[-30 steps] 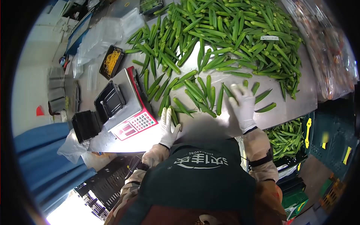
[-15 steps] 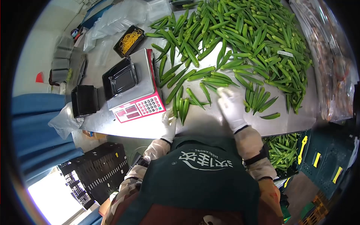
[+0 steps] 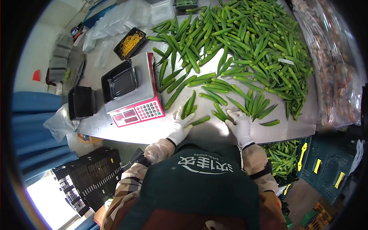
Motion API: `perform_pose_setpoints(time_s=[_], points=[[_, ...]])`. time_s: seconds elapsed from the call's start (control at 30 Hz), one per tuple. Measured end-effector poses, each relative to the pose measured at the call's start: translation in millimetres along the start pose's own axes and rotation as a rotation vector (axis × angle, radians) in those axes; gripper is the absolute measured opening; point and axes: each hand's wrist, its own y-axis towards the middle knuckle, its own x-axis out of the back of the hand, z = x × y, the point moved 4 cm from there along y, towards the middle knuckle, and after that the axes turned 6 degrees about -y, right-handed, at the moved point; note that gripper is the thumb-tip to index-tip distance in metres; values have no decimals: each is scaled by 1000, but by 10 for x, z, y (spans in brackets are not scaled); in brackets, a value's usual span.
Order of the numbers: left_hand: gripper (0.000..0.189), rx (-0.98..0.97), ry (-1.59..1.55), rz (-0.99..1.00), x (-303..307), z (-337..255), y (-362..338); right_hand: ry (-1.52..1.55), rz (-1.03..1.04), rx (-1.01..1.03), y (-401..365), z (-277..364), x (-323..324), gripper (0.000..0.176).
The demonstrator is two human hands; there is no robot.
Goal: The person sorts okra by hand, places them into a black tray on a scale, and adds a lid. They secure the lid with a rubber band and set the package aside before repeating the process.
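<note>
My left hand (image 3: 179, 127), in a white glove, is closed around the lower ends of a few okra pods (image 3: 189, 105) near the table's front edge. To its right, my right hand (image 3: 240, 125), also gloved, has its fingertips on short okra pods (image 3: 219, 112). One pod (image 3: 200, 120) lies between the hands. A large heap of okra (image 3: 245, 34) covers the back and right of the metal table (image 3: 142, 132). On the left, a black tray (image 3: 119, 79) rests on a red and silver scale (image 3: 137, 112).
Behind the scale is a black tray of yellow bands (image 3: 130, 44). Another black tray (image 3: 81, 102) sits left of the scale. Clear plastic trays (image 3: 122, 17) lie at the back left. Filled plastic bags (image 3: 329, 65) line the right edge. A crate of okra (image 3: 283, 159) is below.
My left hand has moved right and closed on okra pods. My right hand has come down to short pods near the front edge. The view has shifted slightly.
</note>
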Motion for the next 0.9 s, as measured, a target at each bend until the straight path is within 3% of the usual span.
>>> perform_pose_setpoints(time_s=[0.1,0.17,0.23,0.27,0.3,0.33,0.43,0.5,0.53,0.63,0.7,0.73,0.8,0.83,0.9], points=[[40,-111,-126,-229,229,-50,312,55,-246,75,396,133,331,47],[51,-239,-68,-329,361,-132,699,8,-217,64,706,237,360,55],[63,-175,-34,-258,376,-189,1078,-160,-244,113,952,261,93,67],[64,-151,94,-165,316,-178,1194,-114,-7,42,1015,337,30,74],[64,-128,220,-74,254,-165,1261,-355,25,114,1002,365,-118,77],[63,-94,284,83,155,-95,1260,-304,22,151,942,408,-193,77],[59,-149,356,208,204,-148,1006,-297,144,269,589,455,-131,66],[59,-188,308,290,196,-121,744,-283,101,304,344,366,-17,54],[59,-246,259,217,296,-218,599,-204,24,275,248,292,36,49],[56,-177,-94,-159,333,45,268,-119,-274,154,122,227,381,30],[44,-132,-180,-444,285,225,18,-54,-249,50,-32,94,316,20],[34,-75,-180,-464,246,301,-65,-57,-225,84,-79,145,277,19],[34,-81,-200,-414,158,287,-171,-62,-175,151,-154,293,184,15],[34,-85,-209,-390,145,222,-181,-63,-161,202,-174,323,38,26],[35,-121,-194,-349,40,68,-150,-173,-91,200,-152,402,-176,27]])
